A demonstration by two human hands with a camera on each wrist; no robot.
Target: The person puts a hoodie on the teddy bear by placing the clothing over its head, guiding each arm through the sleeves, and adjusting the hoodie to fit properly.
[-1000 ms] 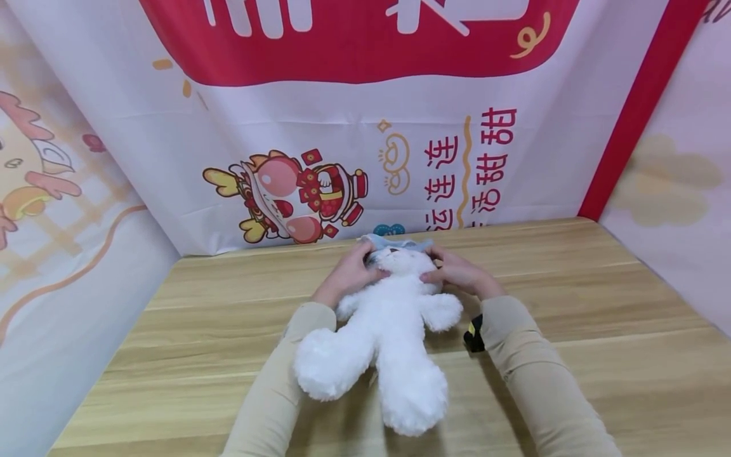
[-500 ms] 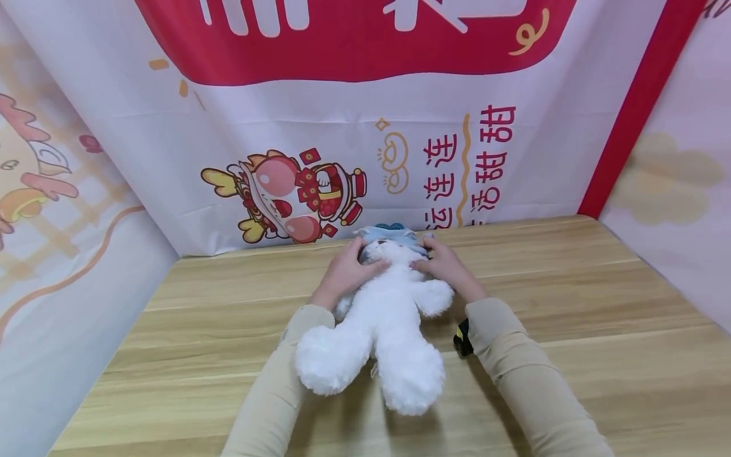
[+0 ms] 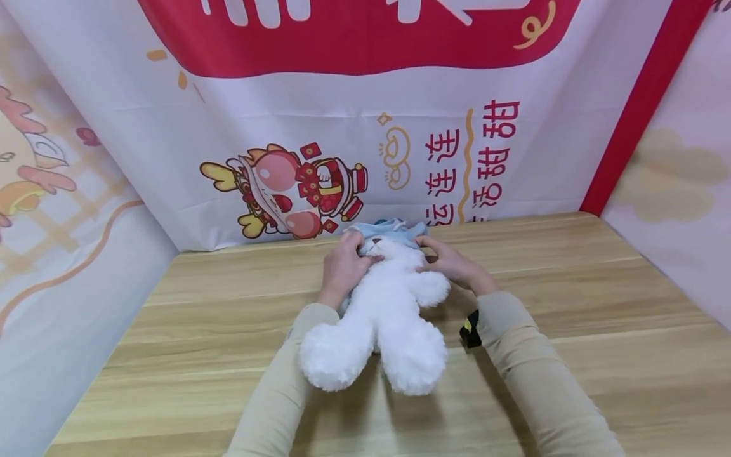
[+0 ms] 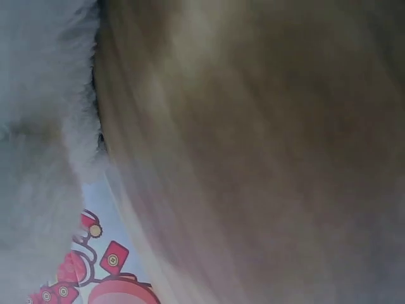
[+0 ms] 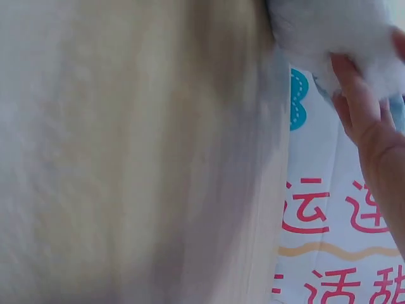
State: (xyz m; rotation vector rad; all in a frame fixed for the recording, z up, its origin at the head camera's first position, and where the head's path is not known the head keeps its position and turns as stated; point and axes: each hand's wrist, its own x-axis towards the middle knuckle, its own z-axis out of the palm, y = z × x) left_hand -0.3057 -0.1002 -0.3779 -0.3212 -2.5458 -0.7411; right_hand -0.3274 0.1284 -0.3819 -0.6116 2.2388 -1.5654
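A white fluffy plush toy (image 3: pixel 388 298) lies on its back, legs pointing toward me, with a light blue cloth hat (image 3: pixel 394 230) over the top of its head. My left hand (image 3: pixel 344 265) grips the left side of the head, thumb on the cheek and fingers at the hat's edge. From the other side, my right hand (image 3: pixel 454 261) holds the head too, its index finger at the hat and its thumb lower on the fur. In the right wrist view the fingers of that hand (image 5: pixel 367 117) reach around the white fur (image 5: pixel 329 31). The left wrist view shows only fur (image 4: pixel 38 95) beside the tabletop.
The wood-grain table (image 3: pixel 571 355) meets a white and red printed backdrop (image 3: pixel 320 101) just behind the toy's head. Printed side panels (image 3: pixel 674 190) stand left and right. A black and yellow strap piece (image 3: pixel 471 329) shows at the right wrist.
The toy has shifted away from me toward the backdrop, its legs now farther back. Both hands have moved along with it, and the blue hat shows more fully over the head.
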